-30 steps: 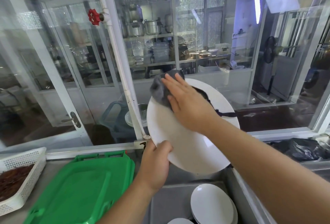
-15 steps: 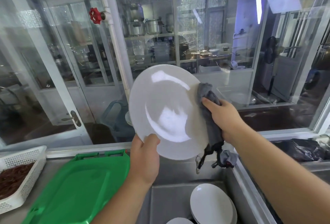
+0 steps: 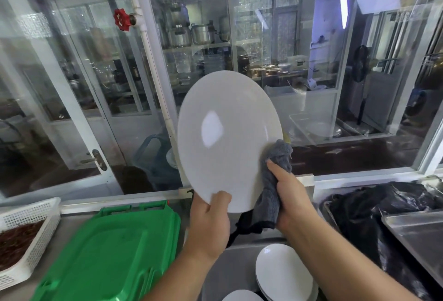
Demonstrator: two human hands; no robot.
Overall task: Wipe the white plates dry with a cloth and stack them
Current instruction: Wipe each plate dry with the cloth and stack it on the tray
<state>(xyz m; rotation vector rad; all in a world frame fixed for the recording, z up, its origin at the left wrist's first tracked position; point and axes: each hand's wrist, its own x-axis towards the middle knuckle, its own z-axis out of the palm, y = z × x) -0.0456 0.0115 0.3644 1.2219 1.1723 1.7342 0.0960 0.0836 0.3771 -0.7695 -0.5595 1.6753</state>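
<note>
I hold a large white plate (image 3: pixel 227 137) upright in front of the window, its face turned toward me. My left hand (image 3: pixel 209 221) grips its bottom rim, thumb on the face. My right hand (image 3: pixel 291 199) grips a grey cloth (image 3: pixel 273 185) and presses it against the plate's lower right edge; part of the cloth hangs down behind the plate. More white plates (image 3: pixel 284 275) lean stacked in the metal sink (image 3: pixel 230 267) below, with another plate (image 3: pixel 242 296) at the bottom edge.
Green plastic lids (image 3: pixel 112 252) lie stacked on the counter to the left, beside a white perforated basket (image 3: pixel 28 214) of dark red contents. A black bag (image 3: pixel 374 209) and a metal tray (image 3: pixel 417 231) sit on the right. A white pipe (image 3: pixel 153 61) and glass window stand behind.
The plate has turned and shifted right. My right hand with the cloth slid from the plate's middle right edge down to its lower right edge. The left hand kept its grip at the bottom rim.
</note>
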